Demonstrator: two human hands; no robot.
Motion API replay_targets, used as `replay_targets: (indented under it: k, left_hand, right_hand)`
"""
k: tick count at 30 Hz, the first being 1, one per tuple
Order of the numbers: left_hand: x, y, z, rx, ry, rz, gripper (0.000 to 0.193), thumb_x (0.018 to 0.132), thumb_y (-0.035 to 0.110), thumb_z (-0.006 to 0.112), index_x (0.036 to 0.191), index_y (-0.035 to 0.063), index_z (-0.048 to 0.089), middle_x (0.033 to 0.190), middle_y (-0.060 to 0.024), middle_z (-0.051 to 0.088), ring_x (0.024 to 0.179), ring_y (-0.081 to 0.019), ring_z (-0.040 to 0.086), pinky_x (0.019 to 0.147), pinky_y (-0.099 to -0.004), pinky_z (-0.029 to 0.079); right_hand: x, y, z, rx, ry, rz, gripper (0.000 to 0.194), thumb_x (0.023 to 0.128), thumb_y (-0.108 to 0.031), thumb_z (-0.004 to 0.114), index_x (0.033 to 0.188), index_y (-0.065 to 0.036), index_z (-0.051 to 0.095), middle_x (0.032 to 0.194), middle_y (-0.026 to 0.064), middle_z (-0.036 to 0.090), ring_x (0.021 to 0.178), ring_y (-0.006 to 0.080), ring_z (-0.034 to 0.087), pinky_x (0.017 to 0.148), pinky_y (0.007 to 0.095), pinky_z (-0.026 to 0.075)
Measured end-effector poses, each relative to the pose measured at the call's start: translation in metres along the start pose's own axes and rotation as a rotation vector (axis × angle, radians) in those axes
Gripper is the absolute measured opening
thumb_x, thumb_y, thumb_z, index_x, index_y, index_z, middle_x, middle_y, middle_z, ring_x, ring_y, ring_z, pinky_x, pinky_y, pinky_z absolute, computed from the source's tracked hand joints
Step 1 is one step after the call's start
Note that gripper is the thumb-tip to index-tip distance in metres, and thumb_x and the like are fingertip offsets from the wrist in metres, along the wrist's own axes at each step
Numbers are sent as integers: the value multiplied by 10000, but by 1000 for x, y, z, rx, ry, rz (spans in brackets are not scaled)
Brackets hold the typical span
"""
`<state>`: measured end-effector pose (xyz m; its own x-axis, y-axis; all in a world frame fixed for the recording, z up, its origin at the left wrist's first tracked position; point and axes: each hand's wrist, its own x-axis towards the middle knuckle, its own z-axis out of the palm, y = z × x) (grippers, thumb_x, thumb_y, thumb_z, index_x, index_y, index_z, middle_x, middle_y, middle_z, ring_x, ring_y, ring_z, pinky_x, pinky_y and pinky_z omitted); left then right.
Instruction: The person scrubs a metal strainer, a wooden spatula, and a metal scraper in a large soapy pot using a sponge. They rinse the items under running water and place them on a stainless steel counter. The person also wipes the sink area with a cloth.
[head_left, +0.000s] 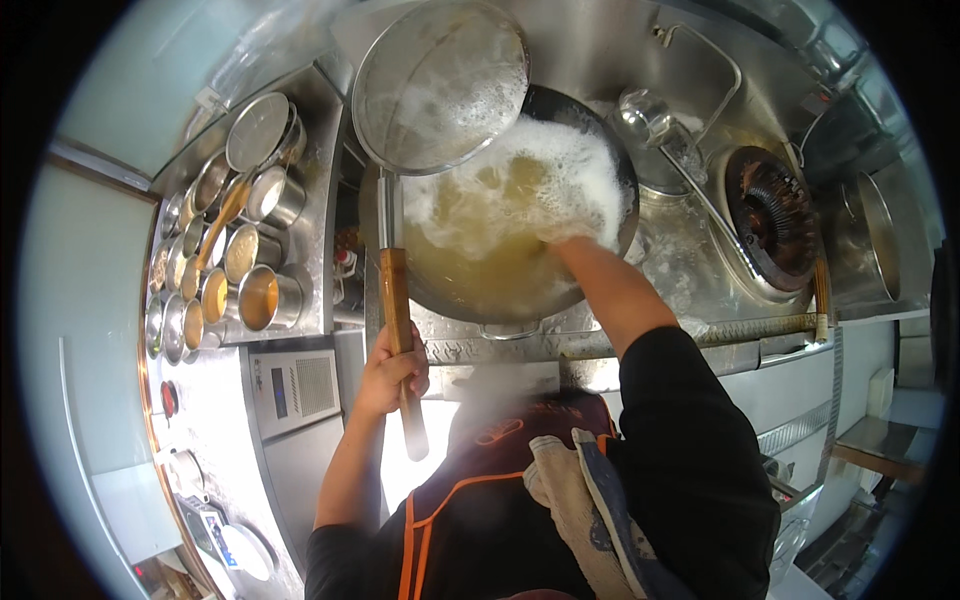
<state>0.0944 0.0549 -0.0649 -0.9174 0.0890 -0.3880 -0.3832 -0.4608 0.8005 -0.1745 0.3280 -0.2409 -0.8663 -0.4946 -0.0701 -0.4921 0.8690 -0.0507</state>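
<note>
My left hand (394, 369) is closed around the wooden handle of a large round wire-mesh strainer (441, 86). The strainer's mesh, wet and bubbly, overlaps the upper left of a big wok (628, 225). Cloudy yellowish liquid (495, 270) with white foam fills the wok. My right hand (562, 241) reaches into the liquid near the wok's right side; its fingers are hidden under the surface and foam, so what it holds, if anything, does not show. A steel ladle (646, 116) lies to the right of the wok, its long handle slanting down over a burner.
Metal pots with sauces and seasonings (279, 196) crowd the left counter, a smaller strainer (257, 133) resting on them. A round burner (772, 217) is at right, with a bamboo brush (821, 304) beside it. A bent faucet pipe (720, 56) rises behind; a large steel pot (874, 236) stands farther right.
</note>
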Motion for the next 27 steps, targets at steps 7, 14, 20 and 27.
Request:
replay_targets:
  k: [7, 14, 20, 27]
  left_hand:
    - [-11, -25, 8, -258, 27, -261, 332, 809, -48, 522, 1103, 97, 475, 665, -42, 457, 438, -144, 429, 391, -307, 366]
    - [7, -24, 40, -156, -55, -307, 367, 757, -75, 530, 1066, 89, 421, 703, -55, 482, 467, -138, 442, 393, -320, 361]
    - [28, -13, 56, -249, -133, -262, 377, 719, -122, 499, 1019, 94, 422, 665, -70, 475, 412, -172, 450, 328, -289, 332]
    - [-7, 4, 45, -251, -73, -89, 453, 689, -156, 494, 1083, 52, 412, 633, -69, 412, 388, -188, 445, 315, -298, 324]
  right_hand:
    - [68, 4, -46, 866, 589, 59, 309, 891, -99, 624, 1198, -67, 613, 1259, 214, 547, 1140, 398, 542, 961, 432, 458]
    - [37, -69, -28, 803, 353, 182, 260, 821, 5, 645, 1075, -35, 607, 1156, 201, 538, 1070, 384, 542, 907, 438, 469]
    - [17, -81, -42, 1009, 632, -155, 334, 759, 42, 683, 1073, -37, 598, 1058, 200, 554, 1010, 393, 563, 872, 439, 477]
    - [55, 28, -13, 385, 54, 211, 222, 912, -137, 541, 1093, -69, 651, 1153, 214, 633, 1069, 381, 610, 928, 448, 481]
